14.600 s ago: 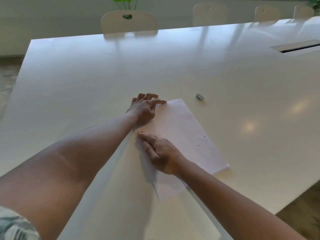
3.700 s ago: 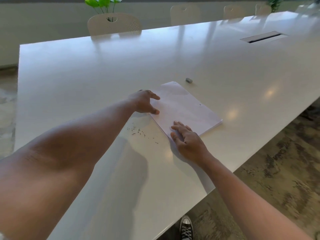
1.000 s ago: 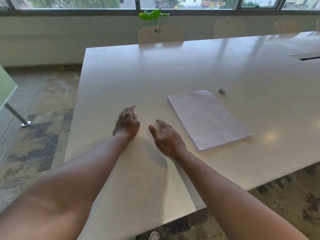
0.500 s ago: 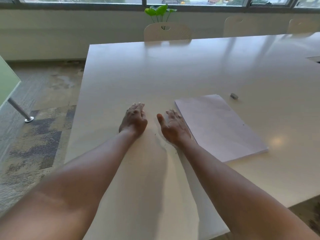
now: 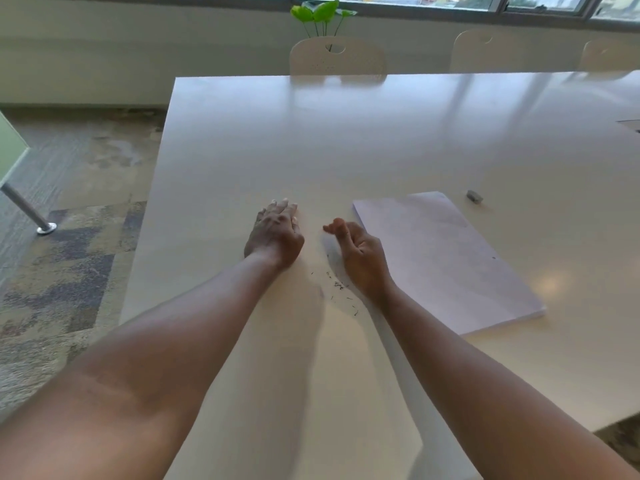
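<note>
A stack of white paper [image 5: 443,258] lies flat on the white table [image 5: 346,140], to the right of both hands. My left hand [image 5: 275,233] rests palm down on the table with its fingers together. My right hand [image 5: 358,251] stands on its edge beside the stack's left side, fingers loosely curled and holding nothing. Small dark eraser crumbs [image 5: 337,285] are scattered on the table between and just behind the two hands. A small grey eraser [image 5: 474,196] sits beyond the stack's far right corner.
Cream chairs [image 5: 337,57] line the table's far side, with a green plant [image 5: 322,15] behind them under the windows. Carpeted floor and a metal table leg [image 5: 27,213] lie to the left. The table's left edge runs near my left arm.
Both hands left the paper stack and moved to the bare table on its left. In the last half second my right hand turned onto its edge with the fingers curling in.
</note>
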{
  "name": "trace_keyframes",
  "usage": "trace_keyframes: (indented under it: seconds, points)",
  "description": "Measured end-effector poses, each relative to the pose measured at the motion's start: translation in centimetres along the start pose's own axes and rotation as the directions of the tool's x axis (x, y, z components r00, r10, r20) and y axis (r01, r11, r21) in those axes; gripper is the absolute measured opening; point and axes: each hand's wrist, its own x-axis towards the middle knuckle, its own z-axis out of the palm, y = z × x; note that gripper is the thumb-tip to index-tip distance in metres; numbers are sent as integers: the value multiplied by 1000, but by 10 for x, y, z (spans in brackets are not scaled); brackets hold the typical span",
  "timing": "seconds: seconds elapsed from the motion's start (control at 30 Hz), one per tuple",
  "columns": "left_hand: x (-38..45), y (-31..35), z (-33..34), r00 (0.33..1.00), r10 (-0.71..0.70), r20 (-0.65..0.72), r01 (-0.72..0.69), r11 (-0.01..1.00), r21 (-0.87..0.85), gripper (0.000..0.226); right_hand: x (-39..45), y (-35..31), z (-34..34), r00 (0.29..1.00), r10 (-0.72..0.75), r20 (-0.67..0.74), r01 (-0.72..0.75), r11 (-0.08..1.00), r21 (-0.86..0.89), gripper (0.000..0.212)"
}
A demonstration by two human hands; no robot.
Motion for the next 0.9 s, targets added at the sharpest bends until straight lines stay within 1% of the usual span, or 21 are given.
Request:
trace_keyframes:
  seconds: [0.03, 0.1, 0.17, 0.2, 0.23, 0.27, 0.3, 0.33, 0.37, 0.4, 0.43, 0.47, 0.53, 0.57, 0.63, 0.67, 0.7, 0.73, 0.8, 0.87, 0.9]
  points:
    - [-2, 1, 0, 1000, -1, -2, 1, 1000, -4, 51, 5, 1, -1, 1000, 18, 6, -18, 999, -30, 43]
    - [-5, 2, 0, 1000, -3, -2, 3, 1000, -8, 51, 13, 0, 1, 994, 49, 99, -30, 983, -179, 50]
    - [-7, 2, -1, 1000, -12, 0, 12, 1000, -7, 51, 14, -1, 5, 974, 46, 222, 50, 912, -407, 55]
    - [-8, 3, -1, 1000, -16, -2, 16, 1000, -5, 51, 12, 0, 8, 965, 48, 259, 82, 880, -468, 58]
    - [-8, 4, -2, 1000, -24, -10, 24, 1000, -4, 51, 8, 0, 10, 959, 54, 279, 87, 878, -470, 60]
    - [-10, 5, -3, 999, -33, -16, 33, 999, -7, 51, 3, 0, 11, 958, 51, 282, 73, 908, -412, 61]
    - [-10, 6, -4, 999, -44, -27, 43, 999, -9, 51, -1, 0, 9, 961, 43, 272, 40, 955, -294, 58]
    - [-12, 7, -5, 998, -51, -37, 51, 999, -4, 51, -5, -1, 8, 967, 42, 252, -8, 991, -135, 50]
    - [-13, 7, -5, 998, -55, -42, 55, 998, 5, 51, -8, -1, 7, 970, 61, 234, -69, 997, 26, 41]
    - [-15, 6, -5, 997, -59, -46, 60, 998, 11, 52, -10, -3, 5, 974, 78, 211, -109, 984, 139, 34]
    - [-17, 6, -4, 996, -65, -52, 66, 998, 10, 52, -11, -7, 2, 982, 75, 174, -107, 977, 184, 32]
    - [-21, 6, -4, 995, -79, -60, 79, 997, 5, 53, -10, -12, -1, 988, 58, 143, -81, 983, 164, 33]
    - [-28, 8, -4, 992, -105, -76, 104, 995, -9, 53, -2, -14, -3, 990, 41, 136, -40, 999, -12, 39]
    - [-32, 8, -4, 990, -114, -83, 113, 994, -11, 53, 1, -15, -1, 983, 41, 176, -19, 992, -126, 43]
    - [-36, 8, -4, 987, -131, -94, 130, 991, -14, 52, 3, -13, 5, 952, 21, 306, 90, 934, -345, 51]
    - [-38, 7, -4, 985, -145, -99, 144, 989, -16, 53, 2, -12, 7, 932, 23, 362, 133, 907, -399, 51]
    - [-40, 8, -4, 982, -161, -99, 159, 987, -20, 53, 0, -9, 7, 918, 19, 397, 150, 908, -390, 49]
    - [-42, 8, -5, 980, -174, -95, 172, 985, -27, 53, -4, -8, 7, 908, 7, 418, 142, 935, -325, 45]
    - [-48, 10, -7, 978, -189, -88, 185, 981, -53, 54, -11, -9, 5, 913, -7, 408, 45, 996, -83, 33]
    - [-54, 10, -10, 976, -200, -87, 191, 976, -105, 57, -15, -10, 2, 942, -3, 337, -36, 993, 111, 25]
    - [-57, 11, -12, 973, -209, -94, 196, 972, -127, 60, -16, -11, 0, 962, -4, 272, -39, 988, 149, 24]
